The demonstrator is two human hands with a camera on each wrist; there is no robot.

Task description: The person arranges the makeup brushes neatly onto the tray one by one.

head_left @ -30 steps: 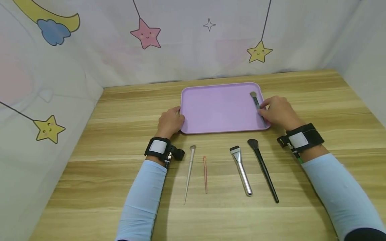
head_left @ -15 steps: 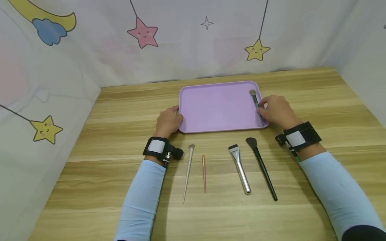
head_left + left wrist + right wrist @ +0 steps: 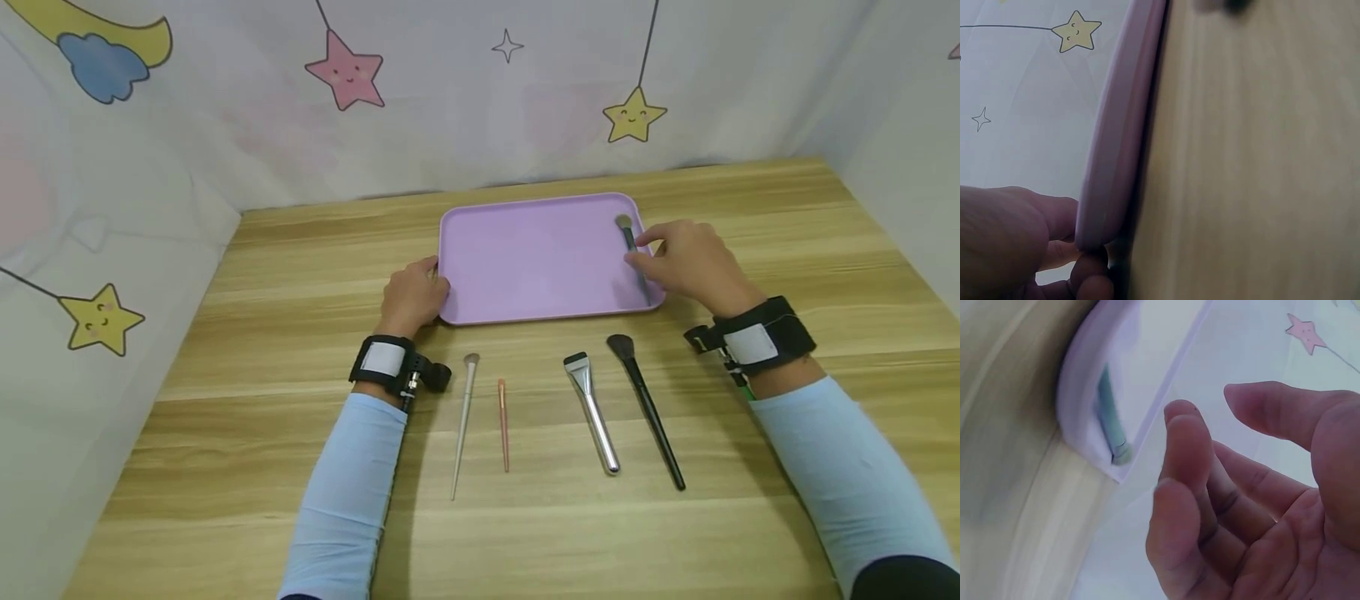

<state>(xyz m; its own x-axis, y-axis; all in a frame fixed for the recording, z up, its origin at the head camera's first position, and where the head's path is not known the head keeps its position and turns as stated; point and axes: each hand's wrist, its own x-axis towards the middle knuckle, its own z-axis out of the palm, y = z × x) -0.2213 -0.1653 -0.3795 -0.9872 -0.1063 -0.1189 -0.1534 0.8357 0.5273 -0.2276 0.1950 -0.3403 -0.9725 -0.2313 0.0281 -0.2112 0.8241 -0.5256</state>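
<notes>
At the tray's left edge my left hand (image 3: 414,295) grips the lilac tray (image 3: 525,258), thumb over the rim and fingers beneath it, as the left wrist view shows at the tray's corner (image 3: 1110,144). A green-handled makeup brush (image 3: 626,233) lies inside the tray along its right side, bristles toward the back. Over that right rim hovers my right hand (image 3: 693,262), thumb and fingers apart with nothing between them. The right wrist view shows the brush (image 3: 1112,415) lying in the tray, away from the fingertips (image 3: 1182,434).
In front of the tray several brushes lie on the wooden table (image 3: 262,433): a thin pale brush (image 3: 463,421), a short pink brush (image 3: 503,425), a flat silver brush (image 3: 594,417) and a black brush (image 3: 648,412). A printed curtain (image 3: 450,125) hangs behind.
My right hand has let go of the green-handled brush and lifted slightly off it, fingers parting. The left hand keeps its grip on the tray. The head view has shifted a little.
</notes>
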